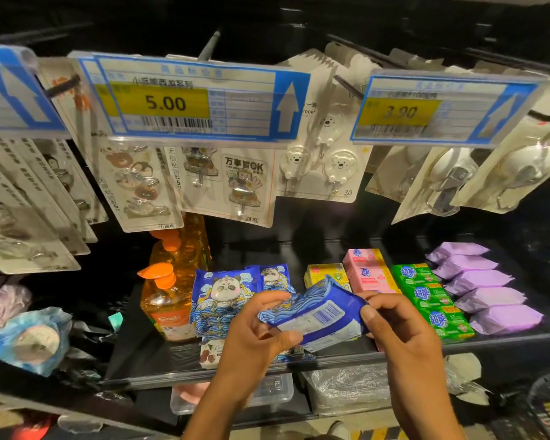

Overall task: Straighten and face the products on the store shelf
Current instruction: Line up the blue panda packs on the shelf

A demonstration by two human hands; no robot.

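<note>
— What's on that shelf [146,355]?
— Leftmost, orange soap bottles [169,300], then panda packs [223,296] propped upright. The left hand [251,338], its grip narrow, pinches one end of a blue pack [318,315], barcode up, above the shelf's front edge; the right hand [404,338] pinches the other end. Further right: green soap boxes [432,300], purple packs [486,293], in rows.

Bare left hand [254,331] and bare right hand [404,338] on bare forearms [216,404], short plain thumbnails [368,313]
</note>
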